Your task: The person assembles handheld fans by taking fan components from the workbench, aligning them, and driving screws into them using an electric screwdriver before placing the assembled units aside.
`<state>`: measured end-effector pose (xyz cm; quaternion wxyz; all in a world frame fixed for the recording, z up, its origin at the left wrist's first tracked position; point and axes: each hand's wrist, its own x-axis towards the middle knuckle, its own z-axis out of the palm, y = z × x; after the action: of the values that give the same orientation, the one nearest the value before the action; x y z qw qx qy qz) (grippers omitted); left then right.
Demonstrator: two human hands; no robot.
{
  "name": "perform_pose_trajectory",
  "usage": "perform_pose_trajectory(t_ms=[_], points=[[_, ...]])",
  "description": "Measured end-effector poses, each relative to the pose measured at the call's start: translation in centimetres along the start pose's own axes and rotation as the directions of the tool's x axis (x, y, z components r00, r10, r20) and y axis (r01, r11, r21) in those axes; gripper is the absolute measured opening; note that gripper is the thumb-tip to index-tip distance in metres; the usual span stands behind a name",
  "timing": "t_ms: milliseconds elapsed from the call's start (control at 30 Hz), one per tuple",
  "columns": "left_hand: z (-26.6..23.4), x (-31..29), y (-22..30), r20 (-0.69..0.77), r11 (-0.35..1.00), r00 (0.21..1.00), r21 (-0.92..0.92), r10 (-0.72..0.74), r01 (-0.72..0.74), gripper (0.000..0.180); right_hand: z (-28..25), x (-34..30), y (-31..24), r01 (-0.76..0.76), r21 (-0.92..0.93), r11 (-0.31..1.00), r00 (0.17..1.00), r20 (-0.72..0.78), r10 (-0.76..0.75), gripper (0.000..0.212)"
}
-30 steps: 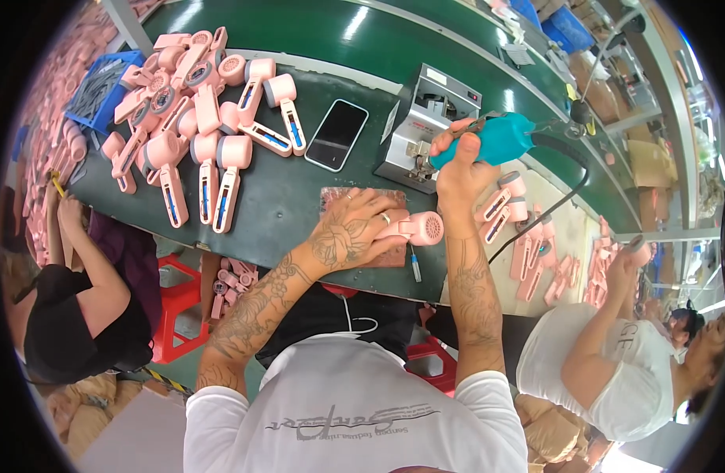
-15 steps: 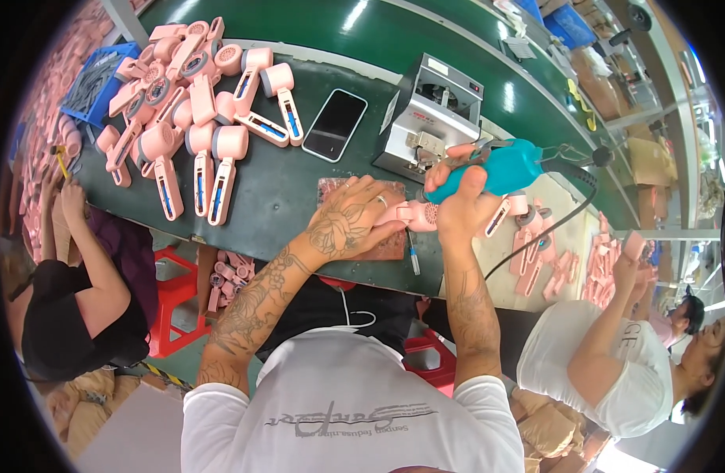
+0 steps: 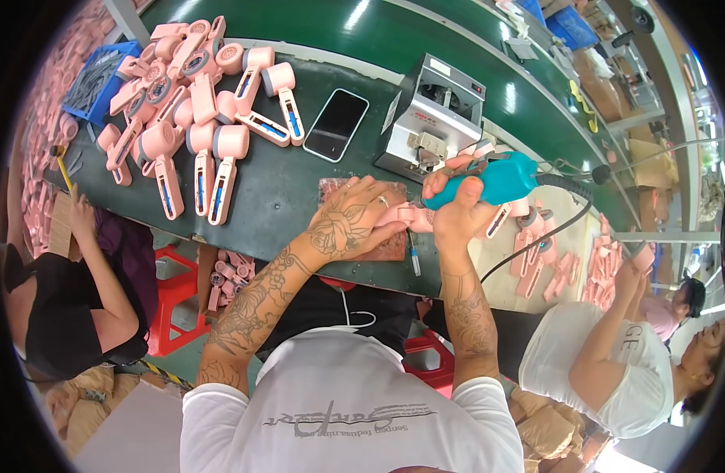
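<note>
Nearest the body, a slim blue-and-white tool (image 3: 414,258) lies on the green bench top (image 3: 276,185), beside the near right corner of a reddish pad (image 3: 382,252), perhaps left there to be picked up easily; on that pad rests the left hand (image 3: 355,209), its fingers closed over the handle of a pink device (image 3: 414,219), thumb along the near side, seemingly to pin it down against the pad; the round head of the device pokes out to the right, clear of the fingers, likely so that it can be reached from above; the right hand (image 3: 461,205) is wrapped firmly around a teal power tool (image 3: 496,181), nose pointing left, near the device's head; whether its tip touches anything I cannot tell, as the fingers hide it; the black cord (image 3: 567,184) leaves the tool's rear, away from the pad, which probably keeps it from snagging; just beyond the hands stands a silver machine (image 3: 429,126), its front turned toward them, presumably for a short reach; left of it a phone (image 3: 336,124) lies flat, well apart from the hands; further left, a heap of pink devices (image 3: 205,106) spreads beside a blue crate (image 3: 113,98) of grey strips, apparently grouped to leave working room; beyond runs a green belt (image 3: 331,24)
</note>
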<state>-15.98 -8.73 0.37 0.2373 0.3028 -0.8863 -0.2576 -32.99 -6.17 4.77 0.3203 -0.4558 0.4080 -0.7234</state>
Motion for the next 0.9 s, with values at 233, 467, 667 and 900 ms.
perform_pose_trajectory(t_ms=[233, 467, 667, 900], points=[[-0.4, 0.0, 0.2, -0.118, 0.994, 0.989, -0.062, 0.085, -0.092, 0.032, 1.3, -0.4, -1.4, -0.009, -0.037, 0.999, 0.997, -0.082, 0.006, 0.075], [1.3, -0.3, -1.1, -0.202, 0.985, 0.964, 0.009, 0.170, -0.172, 0.025, 2.4, -1.0, -2.1, -0.027, -0.004, 1.000, 0.999, -0.024, 0.027, 0.076], [1.1, -0.3, -0.7, -0.180, 0.984, 0.967, 0.036, 0.178, -0.175, 0.029, 1.4, -1.4, -1.3, 0.002, 0.051, 0.999, 0.999, 0.037, -0.004, 0.074], [0.7, -0.4, -0.2, -0.167, 0.992, 0.978, 0.001, 0.128, -0.129, 0.039, 0.5, -0.5, -1.4, 0.057, -0.025, 0.998, 0.998, 0.011, -0.057, 0.069]])
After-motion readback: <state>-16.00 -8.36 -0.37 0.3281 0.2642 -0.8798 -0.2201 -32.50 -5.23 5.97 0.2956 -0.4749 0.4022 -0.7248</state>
